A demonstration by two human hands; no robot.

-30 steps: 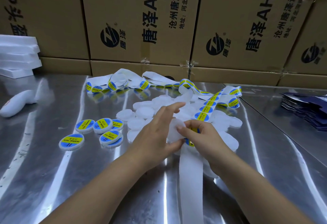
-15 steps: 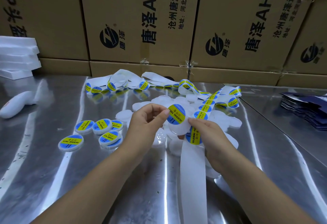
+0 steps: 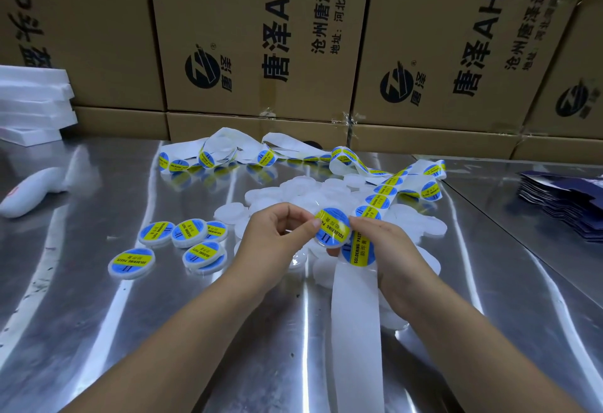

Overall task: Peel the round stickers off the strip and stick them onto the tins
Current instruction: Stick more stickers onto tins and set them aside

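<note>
On the shiny table (image 3: 98, 331): we saw stickered tins (image 3: 156, 233), with brown boxes (image 3: 244, 37) behind.
Left hand (image 3: 274, 239): we pinched one tin (image 3: 332, 228).
Right hand (image 3: 388, 253): we gripped the strip (image 3: 357, 314), touching that tin.

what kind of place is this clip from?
Probably a small factory's labelling and packing bench: stacked printed cartons behind a steel table, a long sticker strip, and a batch of labelled tins set aside.
</note>
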